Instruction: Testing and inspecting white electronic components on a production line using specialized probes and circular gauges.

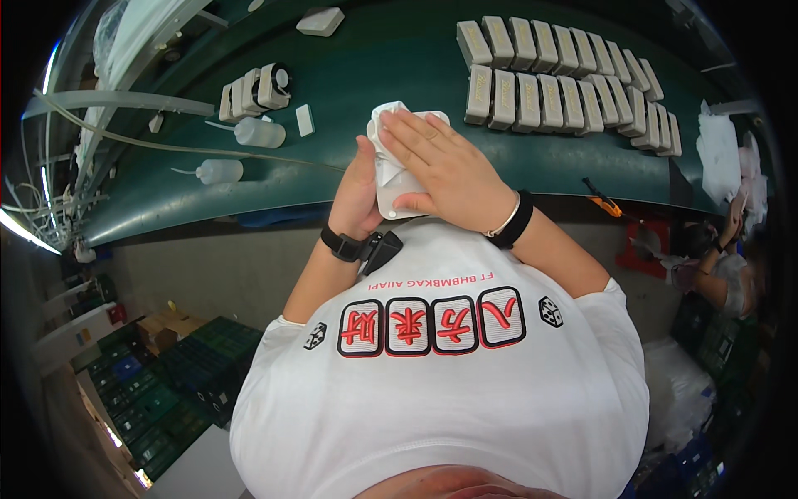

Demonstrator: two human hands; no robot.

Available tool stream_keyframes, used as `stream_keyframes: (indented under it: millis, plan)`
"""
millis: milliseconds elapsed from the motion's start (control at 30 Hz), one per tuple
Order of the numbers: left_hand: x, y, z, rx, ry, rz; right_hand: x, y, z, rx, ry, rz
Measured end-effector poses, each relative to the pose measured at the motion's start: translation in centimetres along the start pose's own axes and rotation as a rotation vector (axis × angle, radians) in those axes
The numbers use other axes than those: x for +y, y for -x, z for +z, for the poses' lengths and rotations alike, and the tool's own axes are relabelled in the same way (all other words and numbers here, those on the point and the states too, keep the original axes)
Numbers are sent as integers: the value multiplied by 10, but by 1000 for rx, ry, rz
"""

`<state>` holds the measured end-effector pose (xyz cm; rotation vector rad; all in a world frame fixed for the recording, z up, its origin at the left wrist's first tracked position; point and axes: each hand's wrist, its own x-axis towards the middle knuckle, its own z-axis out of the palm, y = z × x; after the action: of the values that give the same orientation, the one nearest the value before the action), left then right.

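You've got your hands close together over a pale, flat case with rounded corners [390,200], right at the near edge of the long dark-green table [366,50]. Call that case the clock centre, with 12 pointing away from you.

Your right hand [455,176] is spread flat over the case and a crumpled white cloth or tissue [376,131], fingers stretched out and thumb off to the side. Your left hand [357,195] is up against the case at 9, thumb sticking up; its fingers are partly hidden, so can't tell if they're clamped on it.

Around 9 to 10 you have two translucent squeeze bottles with thin spouts [259,132], plus a small white rectangular block [306,120] at 10. Past those there's a short row of beige cases [243,96]. Another pale case [321,22] lies alone at 11.

Over at 2, two long rows of boxy beige cases with gold lettering [550,100] stand side by side. An orange-and-black cutter [605,200] is just past 3, and a co-worker's arm [733,220] shows farther out that way.
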<state>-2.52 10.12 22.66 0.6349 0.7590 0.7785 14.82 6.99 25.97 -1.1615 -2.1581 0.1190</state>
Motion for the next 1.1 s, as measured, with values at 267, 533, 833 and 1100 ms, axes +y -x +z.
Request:
stream_keyframes:
  millis: [267,533,833,1100]
  plan:
    - [-2,-13,-20,-11,224,-84,11,37,6,-212,-361,-191]
    - [-2,-19,-26,148,214,-99,70,167,-16,399,-1179,827]
    - [-67,0,-3,-70,1035,-520,204,449,47,1071,-750,1640]
    - [-44,75,-14,102,1045,-501,192,451,35,672,-734,1336]
